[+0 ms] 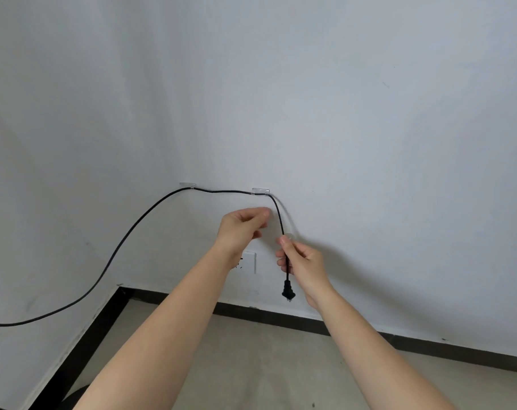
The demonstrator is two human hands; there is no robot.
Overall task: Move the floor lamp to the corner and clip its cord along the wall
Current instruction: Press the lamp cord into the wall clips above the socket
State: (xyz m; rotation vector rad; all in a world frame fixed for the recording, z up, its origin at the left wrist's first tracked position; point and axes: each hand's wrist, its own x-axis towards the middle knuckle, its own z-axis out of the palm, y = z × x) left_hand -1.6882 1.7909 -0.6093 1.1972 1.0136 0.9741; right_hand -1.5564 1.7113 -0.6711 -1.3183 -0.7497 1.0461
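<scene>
Head view: the right hand (300, 260) pinches the thin black lamp cord (280, 220) hanging vertically from the second clear wall clip (260, 190), while the nearer left hand (241, 229), fingers together and seemingly empty, hovers just left.

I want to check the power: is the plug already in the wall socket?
No, the plug hangs free below the right hand, beside the socket.
</scene>
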